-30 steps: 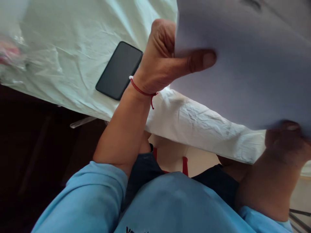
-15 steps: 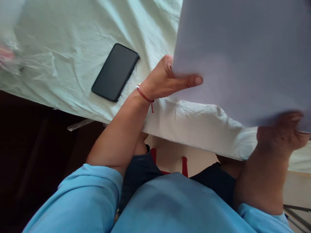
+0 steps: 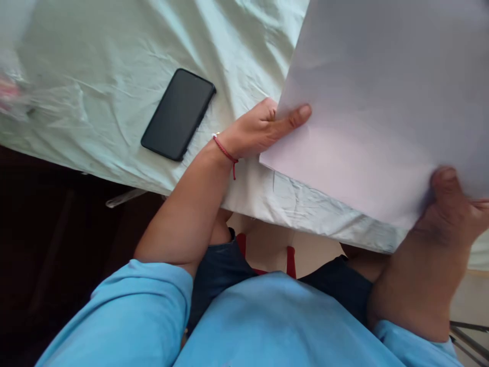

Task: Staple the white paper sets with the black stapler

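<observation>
A large sheet or stack of white paper point(image 3: 367, 117) fills the upper right of the head view; whether it is one sheet or several I cannot tell. My left hand point(image 3: 267, 127), with a red string bracelet at the wrist, grips its left edge, thumb on top and fingers hidden underneath. Near the lower right part of the paper, my right hand point(image 3: 453, 204) holds the edge with its thumb on the upper face. The rest of its fingers are mostly out of sight beneath.
A dark phone point(image 3: 179, 114) lies on the pale green cloth point(image 3: 114, 76) to the left of my left hand. Crinkled clear plastic point(image 3: 57, 102) with something pink is at the far left. Red legs point(image 3: 291, 260), perhaps of a stool, show below the table's edge.
The paper has tilted, its near edge coming lower and closer to me. My left thumb has shifted up slightly, and my right hand has moved a little to the right.
</observation>
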`<action>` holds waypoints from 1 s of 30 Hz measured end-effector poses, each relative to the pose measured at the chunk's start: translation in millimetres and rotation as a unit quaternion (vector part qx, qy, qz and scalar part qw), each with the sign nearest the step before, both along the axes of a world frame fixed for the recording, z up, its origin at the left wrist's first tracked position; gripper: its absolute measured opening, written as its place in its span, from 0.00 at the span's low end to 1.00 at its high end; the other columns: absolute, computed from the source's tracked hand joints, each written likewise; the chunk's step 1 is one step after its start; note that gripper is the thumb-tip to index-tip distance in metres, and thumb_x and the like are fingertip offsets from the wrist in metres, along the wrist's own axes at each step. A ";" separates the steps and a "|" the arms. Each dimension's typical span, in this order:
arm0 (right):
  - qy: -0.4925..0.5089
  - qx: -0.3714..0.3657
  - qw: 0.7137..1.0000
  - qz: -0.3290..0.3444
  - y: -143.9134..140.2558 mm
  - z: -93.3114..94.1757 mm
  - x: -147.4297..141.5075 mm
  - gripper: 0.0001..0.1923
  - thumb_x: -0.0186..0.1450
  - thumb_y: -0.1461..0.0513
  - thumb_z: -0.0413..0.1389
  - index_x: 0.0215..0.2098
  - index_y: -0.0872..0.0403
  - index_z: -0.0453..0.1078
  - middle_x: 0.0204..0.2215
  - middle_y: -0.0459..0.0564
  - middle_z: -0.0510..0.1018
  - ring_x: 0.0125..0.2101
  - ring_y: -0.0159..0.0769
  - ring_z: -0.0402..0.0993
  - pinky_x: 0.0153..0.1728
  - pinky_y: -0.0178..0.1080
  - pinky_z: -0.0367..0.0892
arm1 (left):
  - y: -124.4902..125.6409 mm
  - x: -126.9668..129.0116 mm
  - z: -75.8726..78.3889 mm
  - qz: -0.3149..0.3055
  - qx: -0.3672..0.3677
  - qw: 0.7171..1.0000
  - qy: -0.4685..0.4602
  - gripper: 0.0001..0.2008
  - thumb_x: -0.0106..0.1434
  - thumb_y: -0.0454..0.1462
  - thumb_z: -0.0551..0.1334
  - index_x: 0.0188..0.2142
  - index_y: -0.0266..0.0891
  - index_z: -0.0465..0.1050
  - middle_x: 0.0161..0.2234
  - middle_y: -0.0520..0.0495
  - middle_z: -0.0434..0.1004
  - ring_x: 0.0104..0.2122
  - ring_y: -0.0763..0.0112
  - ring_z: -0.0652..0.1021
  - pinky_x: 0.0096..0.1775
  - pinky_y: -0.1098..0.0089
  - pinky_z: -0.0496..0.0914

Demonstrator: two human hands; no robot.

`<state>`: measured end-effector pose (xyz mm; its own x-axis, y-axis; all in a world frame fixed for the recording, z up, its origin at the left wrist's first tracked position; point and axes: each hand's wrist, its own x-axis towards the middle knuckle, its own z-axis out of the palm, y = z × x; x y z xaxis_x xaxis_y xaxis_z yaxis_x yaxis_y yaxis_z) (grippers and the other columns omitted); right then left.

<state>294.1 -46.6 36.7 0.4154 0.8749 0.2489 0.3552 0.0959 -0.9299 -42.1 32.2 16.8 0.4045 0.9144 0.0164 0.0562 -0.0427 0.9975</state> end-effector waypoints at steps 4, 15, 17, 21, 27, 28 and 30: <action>-0.009 -0.145 0.986 -0.080 -5.0 4.2 9.5 0.32 0.51 0.49 0.70 0.49 0.55 0.73 0.49 0.44 0.76 0.51 0.31 0.74 0.56 0.35 0.71 | 6.9 -5.1 -4.4 -0.021 -0.059 0.998 0.022 0.29 0.67 0.61 0.70 0.29 0.38 0.75 0.24 0.50 0.70 0.33 0.65 0.78 0.36 0.64 0.72; -0.101 -0.381 0.913 -0.104 -11.7 17.6 11.4 0.24 0.53 0.51 0.68 0.44 0.52 0.77 0.40 0.45 0.79 0.34 0.28 0.74 0.22 0.26 0.64 | 19.7 -14.3 -16.9 0.001 -0.091 0.994 0.054 0.26 0.57 0.62 0.75 0.28 0.43 0.79 0.22 0.50 0.70 0.28 0.73 0.63 0.29 0.66 0.59; -0.096 -0.388 0.912 -0.090 -12.6 15.4 15.0 0.23 0.52 0.51 0.68 0.43 0.53 0.77 0.39 0.45 0.79 0.31 0.27 0.73 0.20 0.25 0.62 | 17.2 -15.5 -12.9 -0.005 -0.089 0.994 0.056 0.20 0.62 0.56 0.75 0.33 0.42 0.81 0.26 0.48 0.75 0.29 0.71 0.67 0.30 0.66 0.62; -0.116 -0.399 0.909 -0.045 -14.5 10.8 24.4 0.27 0.48 0.46 0.69 0.41 0.51 0.77 0.37 0.45 0.79 0.27 0.25 0.72 0.18 0.24 0.60 | 16.4 -16.8 -11.0 0.030 -0.099 0.989 0.102 0.12 0.66 0.46 0.73 0.35 0.39 0.80 0.24 0.50 0.69 0.29 0.69 0.72 0.34 0.65 0.67; -0.092 -0.417 0.904 -0.014 -15.7 10.1 29.6 0.31 0.46 0.43 0.69 0.41 0.52 0.77 0.37 0.47 0.80 0.25 0.28 0.73 0.18 0.27 0.64 | 20.4 -15.7 -19.0 0.019 -0.041 0.995 0.086 0.04 0.63 0.39 0.71 0.32 0.43 0.81 0.19 0.52 0.68 0.31 0.63 0.74 0.38 0.61 0.71; -0.084 -0.422 0.903 -0.009 -15.6 9.4 29.7 0.32 0.46 0.42 0.69 0.42 0.52 0.77 0.37 0.47 0.80 0.25 0.28 0.73 0.19 0.27 0.65 | 20.0 -15.8 -17.4 0.014 -0.030 0.995 0.092 0.03 0.62 0.37 0.70 0.31 0.43 0.81 0.19 0.53 0.67 0.31 0.62 0.75 0.39 0.61 0.71; -0.065 -0.425 0.903 -0.004 -15.0 7.7 29.2 0.34 0.47 0.39 0.67 0.42 0.53 0.77 0.34 0.48 0.79 0.23 0.28 0.72 0.17 0.28 0.65 | 18.9 -16.2 -11.9 0.004 -0.019 0.992 0.121 0.03 0.60 0.35 0.69 0.29 0.42 0.80 0.18 0.53 0.66 0.31 0.63 0.75 0.39 0.62 0.70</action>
